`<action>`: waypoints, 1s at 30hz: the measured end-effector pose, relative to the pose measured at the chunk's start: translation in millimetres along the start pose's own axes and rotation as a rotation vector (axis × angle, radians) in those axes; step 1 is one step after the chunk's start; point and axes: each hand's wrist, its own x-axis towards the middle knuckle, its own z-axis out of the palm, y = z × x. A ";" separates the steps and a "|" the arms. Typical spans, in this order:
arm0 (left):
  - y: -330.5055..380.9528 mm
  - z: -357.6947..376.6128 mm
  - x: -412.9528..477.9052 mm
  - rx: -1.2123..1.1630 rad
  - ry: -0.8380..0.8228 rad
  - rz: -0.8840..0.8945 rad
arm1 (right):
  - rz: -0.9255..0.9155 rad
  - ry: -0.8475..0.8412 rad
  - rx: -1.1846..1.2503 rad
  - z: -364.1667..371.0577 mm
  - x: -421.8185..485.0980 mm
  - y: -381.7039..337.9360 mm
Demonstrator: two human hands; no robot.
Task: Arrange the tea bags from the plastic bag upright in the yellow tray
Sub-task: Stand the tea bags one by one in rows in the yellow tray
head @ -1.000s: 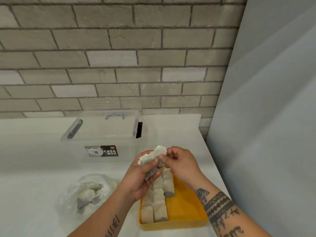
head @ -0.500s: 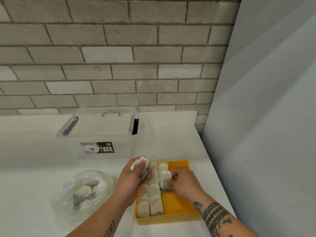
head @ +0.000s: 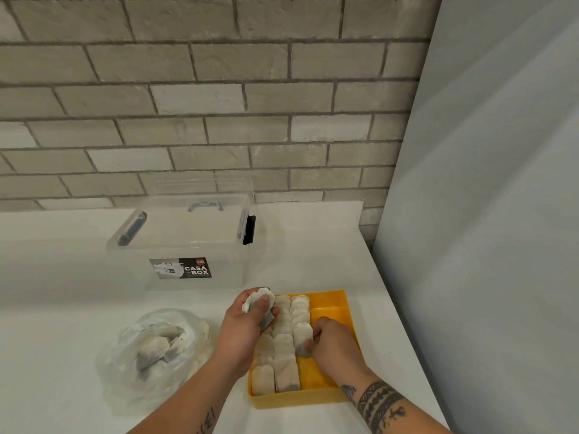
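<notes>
The yellow tray sits near the counter's front right, with rows of pale tea bags standing upright along its left side. My left hand hovers over the tray's left edge and grips a small bunch of tea bags. My right hand is down inside the tray, pinching one tea bag against the right row. A crumpled clear plastic bag with several tea bags inside lies to the left of the tray.
A clear lidded storage box labelled CASA BOX stands behind the tray against the brick wall. A tall grey panel borders the white counter on the right, close to the tray.
My right hand took one tea bag from the bunch, carried it down into the tray and now holds it deeper by the right row. The left hand lowered slightly with the bunch.
</notes>
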 end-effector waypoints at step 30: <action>18.6 18.1 -5.9 0.120 -0.024 -0.002 | -0.070 0.065 0.151 -18.4 6.0 -10.7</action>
